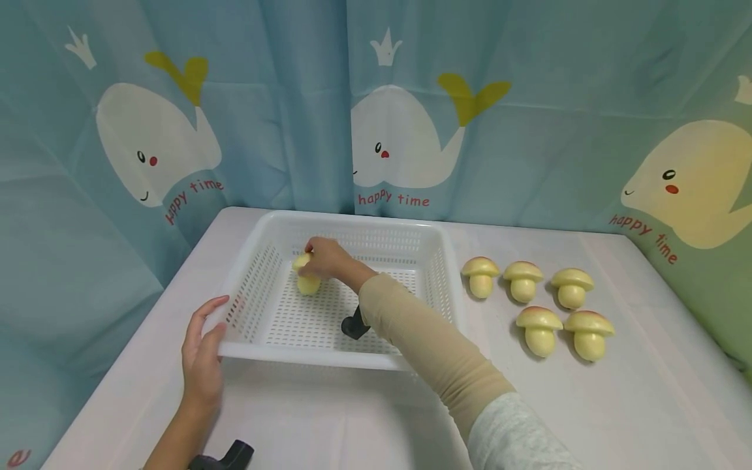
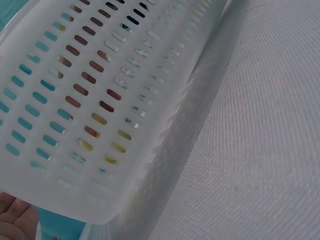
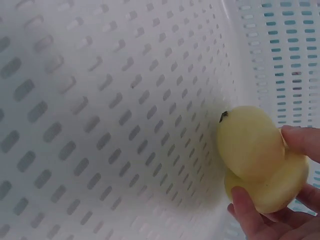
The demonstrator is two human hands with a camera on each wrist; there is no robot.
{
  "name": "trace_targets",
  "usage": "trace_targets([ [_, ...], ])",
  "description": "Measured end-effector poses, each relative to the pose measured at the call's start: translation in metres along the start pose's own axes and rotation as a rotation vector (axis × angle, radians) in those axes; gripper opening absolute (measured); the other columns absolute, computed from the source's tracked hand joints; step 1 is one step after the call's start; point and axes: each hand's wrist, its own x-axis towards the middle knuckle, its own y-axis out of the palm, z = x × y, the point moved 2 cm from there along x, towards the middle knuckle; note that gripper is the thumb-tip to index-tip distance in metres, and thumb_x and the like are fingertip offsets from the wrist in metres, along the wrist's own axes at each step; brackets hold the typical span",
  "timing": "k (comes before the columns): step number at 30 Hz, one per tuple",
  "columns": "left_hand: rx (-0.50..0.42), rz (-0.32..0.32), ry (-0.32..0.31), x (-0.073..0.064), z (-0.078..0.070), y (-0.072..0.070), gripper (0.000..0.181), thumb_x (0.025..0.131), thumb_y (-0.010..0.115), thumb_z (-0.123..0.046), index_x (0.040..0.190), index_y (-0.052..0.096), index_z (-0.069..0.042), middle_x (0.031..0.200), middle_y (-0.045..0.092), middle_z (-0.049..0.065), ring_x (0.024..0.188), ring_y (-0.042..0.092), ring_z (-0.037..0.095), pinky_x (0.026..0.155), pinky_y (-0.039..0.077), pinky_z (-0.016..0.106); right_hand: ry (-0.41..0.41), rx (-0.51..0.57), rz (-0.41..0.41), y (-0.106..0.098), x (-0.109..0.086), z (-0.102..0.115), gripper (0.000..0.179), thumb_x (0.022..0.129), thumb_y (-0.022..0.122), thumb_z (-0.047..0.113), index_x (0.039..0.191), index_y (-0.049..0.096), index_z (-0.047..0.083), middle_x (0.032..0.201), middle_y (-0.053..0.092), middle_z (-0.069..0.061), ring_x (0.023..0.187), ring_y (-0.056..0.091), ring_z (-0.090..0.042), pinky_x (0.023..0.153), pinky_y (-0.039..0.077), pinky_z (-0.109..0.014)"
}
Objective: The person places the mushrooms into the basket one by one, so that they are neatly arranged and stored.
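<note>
While my right hand [image 1: 329, 257] pinches a pale yellow toy mushroom [image 3: 251, 144] inside the white basket [image 1: 317, 357], my left hand [image 1: 202, 358] holds the basket's edge, left of that grip and nearer me; five more mushrooms [image 1: 540, 331] sit outside, to the grip's right.

6 mushrooms [image 1: 480, 279] tot, 1 bskt [image 1: 317, 356], 2 hands [image 1: 202, 359], 2 wrist cams [image 1: 354, 325], 3 whale pics [image 1: 402, 140]
</note>
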Motion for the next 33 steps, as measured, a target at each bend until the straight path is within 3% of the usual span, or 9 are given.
trace_targets([
  [9, -0.012, 0.009, -0.012, 0.000, 0.000, 0.003, 0.040, 0.095, 0.026, -0.013, 0.132, 0.041, -0.010, 0.132, 0.038, -0.001, 0.111, 0.044, 0.016, 0.080, 0.042, 0.019, 0.027, -0.033, 0.026, -0.004, -0.008, -0.002, 0.053, 0.081, 0.069, 0.027, 0.125, 0.050, 0.003, 0.112, 0.055, -0.007, 0.087, 0.051, -0.015, 0.068, 0.043, -0.023],
  [13, -0.014, 0.009, -0.013, 0.000, 0.000, 0.003, 0.040, 0.095, 0.026, -0.012, 0.132, 0.041, -0.009, 0.131, 0.038, -0.001, 0.111, 0.043, 0.015, 0.080, 0.040, 0.019, 0.044, -0.059, 0.034, -0.014, -0.014, 0.001, 0.062, 0.079, 0.071, 0.032, 0.129, 0.047, 0.003, 0.119, 0.054, -0.007, 0.096, 0.050, -0.016, 0.076, 0.044, -0.027],
  [19, 0.006, 0.004, -0.012, -0.001, -0.002, 0.003, 0.040, 0.095, 0.026, -0.012, 0.133, 0.041, -0.010, 0.132, 0.037, -0.001, 0.111, 0.042, 0.014, 0.080, 0.039, 0.019, 0.030, -0.112, 0.020, -0.036, -0.027, 0.006, 0.058, 0.080, 0.070, 0.031, 0.126, 0.051, 0.002, 0.125, 0.053, -0.008, 0.106, 0.050, -0.018, 0.082, 0.043, -0.029],
  [23, 0.025, -0.002, -0.008, -0.001, -0.003, 0.002, 0.040, 0.095, 0.026, -0.013, 0.133, 0.041, -0.011, 0.134, 0.037, -0.002, 0.113, 0.042, 0.014, 0.082, 0.039, 0.020, 0.043, -0.058, 0.018, -0.051, -0.040, 0.005, 0.058, 0.079, 0.071, 0.032, 0.126, 0.051, 0.003, 0.125, 0.052, -0.009, 0.097, 0.055, -0.019, 0.073, 0.047, -0.029],
  [27, 0.014, -0.008, -0.024, 0.000, -0.002, 0.002, 0.040, 0.095, 0.026, -0.014, 0.132, 0.041, -0.012, 0.134, 0.037, -0.002, 0.114, 0.041, 0.014, 0.082, 0.038, 0.020, 0.065, -0.001, 0.021, -0.064, -0.052, -0.001, 0.057, 0.078, 0.072, 0.031, 0.124, 0.051, 0.006, 0.115, 0.056, -0.007, 0.083, 0.060, -0.019, 0.065, 0.049, -0.027],
  [33, 0.003, -0.016, -0.041, 0.000, -0.002, 0.002, 0.041, 0.094, 0.025, -0.012, 0.132, 0.041, -0.012, 0.135, 0.036, -0.001, 0.113, 0.040, 0.013, 0.080, 0.038, 0.017, 0.047, 0.030, 0.039, -0.080, -0.070, -0.012, 0.054, 0.078, 0.072, 0.031, 0.123, 0.052, 0.007, 0.107, 0.059, -0.008, 0.085, 0.060, -0.021, 0.067, 0.049, -0.028],
])
